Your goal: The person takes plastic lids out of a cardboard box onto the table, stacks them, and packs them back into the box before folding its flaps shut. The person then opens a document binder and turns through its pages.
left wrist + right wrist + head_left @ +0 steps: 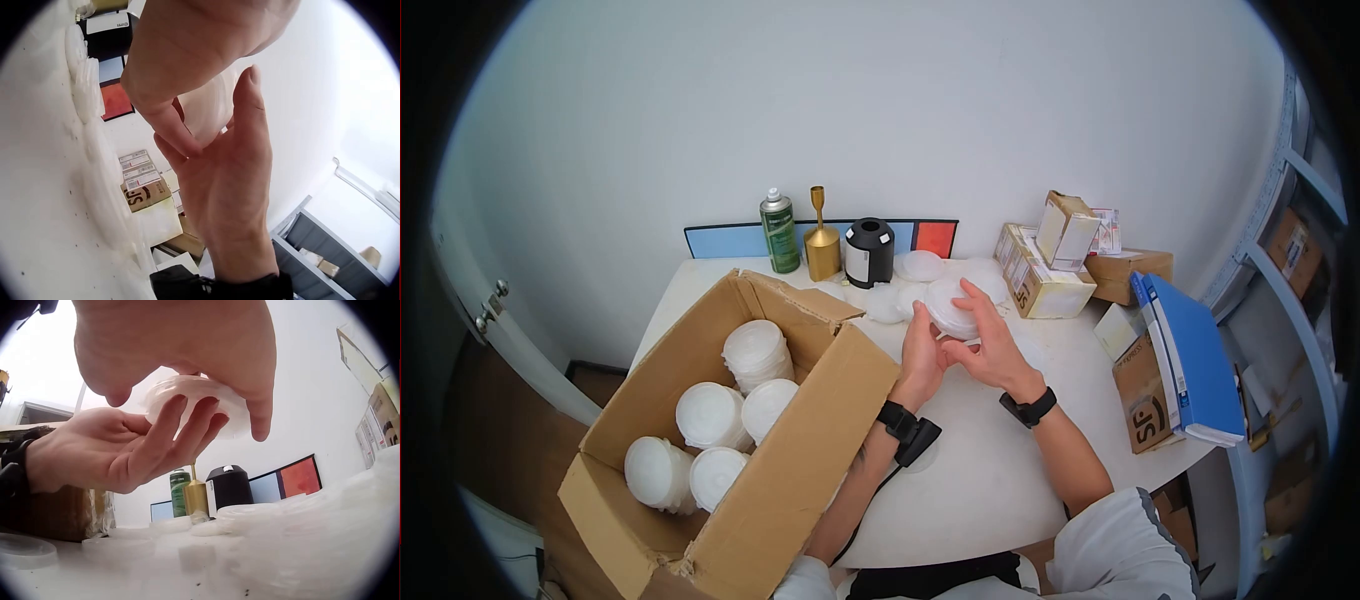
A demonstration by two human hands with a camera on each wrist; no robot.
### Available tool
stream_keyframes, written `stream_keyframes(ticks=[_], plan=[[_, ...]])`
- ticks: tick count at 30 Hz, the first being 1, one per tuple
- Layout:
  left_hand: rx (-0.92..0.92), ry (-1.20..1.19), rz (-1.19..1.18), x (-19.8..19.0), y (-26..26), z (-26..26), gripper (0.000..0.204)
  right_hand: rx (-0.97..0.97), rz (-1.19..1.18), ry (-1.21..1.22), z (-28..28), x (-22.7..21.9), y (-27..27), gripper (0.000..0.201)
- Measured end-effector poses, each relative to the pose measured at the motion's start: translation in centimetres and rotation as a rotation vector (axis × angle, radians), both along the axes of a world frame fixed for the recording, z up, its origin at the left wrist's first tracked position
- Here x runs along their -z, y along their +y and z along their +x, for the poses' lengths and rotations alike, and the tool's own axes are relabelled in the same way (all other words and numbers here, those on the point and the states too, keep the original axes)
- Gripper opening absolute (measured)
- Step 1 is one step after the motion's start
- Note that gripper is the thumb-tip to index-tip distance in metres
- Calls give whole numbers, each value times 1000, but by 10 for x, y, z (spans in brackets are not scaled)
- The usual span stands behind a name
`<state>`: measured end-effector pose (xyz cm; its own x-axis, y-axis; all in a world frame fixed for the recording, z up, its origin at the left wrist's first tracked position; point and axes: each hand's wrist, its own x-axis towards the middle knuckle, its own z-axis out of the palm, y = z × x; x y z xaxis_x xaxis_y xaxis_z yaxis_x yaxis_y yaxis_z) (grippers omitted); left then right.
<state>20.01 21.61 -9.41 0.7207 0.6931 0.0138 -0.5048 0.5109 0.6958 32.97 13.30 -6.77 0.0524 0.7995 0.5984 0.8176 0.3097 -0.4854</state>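
Together, left hand [921, 355] and right hand [996, 348], fingers curved round white lids [947, 303].

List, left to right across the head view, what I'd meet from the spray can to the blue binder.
Green spray can, gold narrow-necked vase, black canister, held stack of translucent plastic lids, stacked shipping cartons, blue binder.

Held lids [943, 306] partly hidden, box [800, 460] cropped
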Motion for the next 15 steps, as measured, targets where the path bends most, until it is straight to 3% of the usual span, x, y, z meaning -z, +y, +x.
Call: stream_keyframes(ticks=[4,6,9,13,15], plan=[[56,-8,32,-4,3,-2,66,58,-64,136,5,-4,0,65],[119,-64,-8,-15,-1,-7,66,-81,-12,379,5,3,5,53],[194,-178,-70,-17,-1,-10,66,-113,18,436,-3,3,5,45],[243,-239,-106,-17,6,-14,62,-146,42,484,7,7,6,45],[231,-256,-165,-22,3,-16,63,-150,188,697,4,-3,5,44]])
